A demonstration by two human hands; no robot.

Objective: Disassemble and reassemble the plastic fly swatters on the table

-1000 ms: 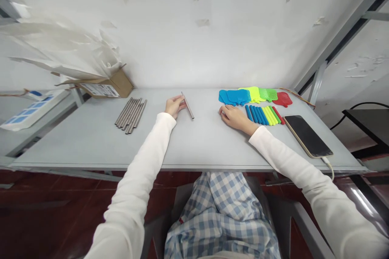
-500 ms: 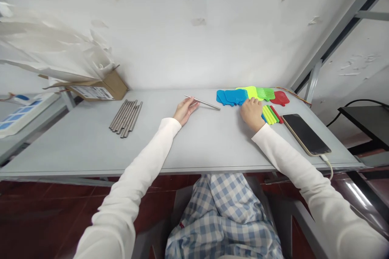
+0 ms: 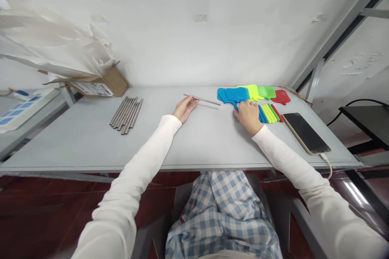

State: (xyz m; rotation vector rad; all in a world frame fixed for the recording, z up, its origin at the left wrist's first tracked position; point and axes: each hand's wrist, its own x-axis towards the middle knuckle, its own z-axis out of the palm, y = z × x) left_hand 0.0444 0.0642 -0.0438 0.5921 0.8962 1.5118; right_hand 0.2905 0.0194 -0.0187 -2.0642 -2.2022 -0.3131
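My left hand (image 3: 184, 110) pinches one thin metal rod (image 3: 208, 101) near its left end; the rod points right, just above the table. My right hand (image 3: 249, 116) is closed at the neck of a blue fly swatter head (image 3: 237, 94), its fingertips partly hidden. Other flat perforated heads, a yellow one (image 3: 252, 91), green ones (image 3: 267, 92) and a red one (image 3: 281, 96), lie in an overlapping row behind that hand. Beside it sit short plastic handles in blue (image 3: 263, 115), yellow (image 3: 270, 113), green (image 3: 275, 112) and red (image 3: 277, 113).
Several metal rods (image 3: 126, 115) lie in a bundle on the left of the grey table (image 3: 188, 145). Behind them stands an open cardboard box (image 3: 114, 82). A phone (image 3: 306, 132) with a charging cable (image 3: 328, 166) lies at right. The wall (image 3: 170, 48) rises along the back edge.
My right hand has moved slightly left, uncovering more of the blue handles, and its fingers now meet the blue head's neck. My left hand keeps the rod almost in place.
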